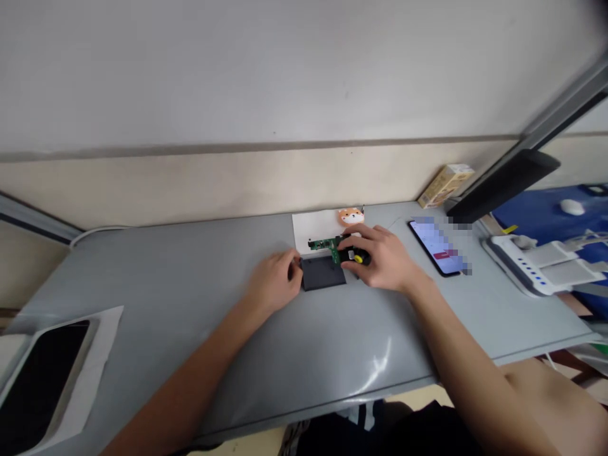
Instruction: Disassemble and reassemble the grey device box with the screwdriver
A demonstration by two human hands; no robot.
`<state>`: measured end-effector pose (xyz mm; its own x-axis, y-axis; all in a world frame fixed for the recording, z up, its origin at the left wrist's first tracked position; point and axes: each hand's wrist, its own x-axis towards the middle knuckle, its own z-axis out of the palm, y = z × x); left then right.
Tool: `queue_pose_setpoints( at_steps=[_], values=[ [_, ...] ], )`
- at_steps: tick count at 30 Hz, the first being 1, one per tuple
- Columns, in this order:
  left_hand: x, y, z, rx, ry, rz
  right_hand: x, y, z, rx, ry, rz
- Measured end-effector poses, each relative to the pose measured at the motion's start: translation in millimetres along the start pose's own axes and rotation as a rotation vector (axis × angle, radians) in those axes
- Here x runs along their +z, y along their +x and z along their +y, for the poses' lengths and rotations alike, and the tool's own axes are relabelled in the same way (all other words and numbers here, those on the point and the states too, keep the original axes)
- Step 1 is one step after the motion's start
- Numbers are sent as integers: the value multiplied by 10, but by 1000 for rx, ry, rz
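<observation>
A flat dark rectangular panel [323,273] lies on the grey desk in front of me. The closed fingers of my left hand [278,278] grip its left edge. My right hand [377,256] pinches a green circuit board [325,243] by its right part, holding it over the panel's upper right side. Beside that hand's fingertips sits a black part with a small yellow spot [358,259], partly hidden by the fingers. Under and behind the board lies a white sheet of paper [308,225], and an orange dog-faced item [351,216] rests at its far right corner.
To the right lie a lit phone [434,246] and a white multi-port charging station [522,266]. A small carton [444,185] and a black slanted object [503,185] stand near the wall. At the left front, a dark-screened device [45,373] rests on white paper.
</observation>
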<state>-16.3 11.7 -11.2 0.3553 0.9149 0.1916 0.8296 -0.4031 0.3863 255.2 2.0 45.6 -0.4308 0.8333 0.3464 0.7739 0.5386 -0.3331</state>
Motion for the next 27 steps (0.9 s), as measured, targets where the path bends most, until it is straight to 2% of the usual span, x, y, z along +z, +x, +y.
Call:
queue_pose_setpoints(
  at_steps=[8, 18, 23, 27],
  values=[
    [19, 2, 14, -16, 8, 25, 67, -58, -30, -14, 55, -163],
    [17, 0, 41, 42, 8, 62, 115, -55, -62, -35, 92, -170],
    [4, 4, 56, 54, -14, 53, 170, -65, -22, -47, 63, -254],
    [-9, 10, 62, 68, -32, 56, 179, -73, -11, -71, 27, -259]
  ],
)
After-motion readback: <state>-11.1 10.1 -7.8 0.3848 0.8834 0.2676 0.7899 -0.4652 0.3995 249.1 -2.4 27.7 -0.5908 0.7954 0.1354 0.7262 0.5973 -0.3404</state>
